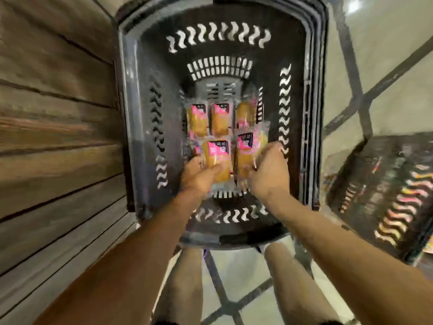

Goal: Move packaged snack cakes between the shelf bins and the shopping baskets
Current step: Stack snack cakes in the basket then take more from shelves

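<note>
Snack cakes (pixel 219 118) lie in your black basket (pixel 140 118); your left hand (pixel 199 175) and right hand (pixel 269 171) each grip one.

Five clear-wrapped golden snack cakes with pink labels (pixel 219 118) lie flat on the floor of the black slotted plastic shopping basket (pixel 290 55), three toward its far end, two nearer.

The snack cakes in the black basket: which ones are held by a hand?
The two nearest cakes: the left hand grips the front-left cake, the right hand the front-right cake. The three cakes in the far row lie untouched.
</note>
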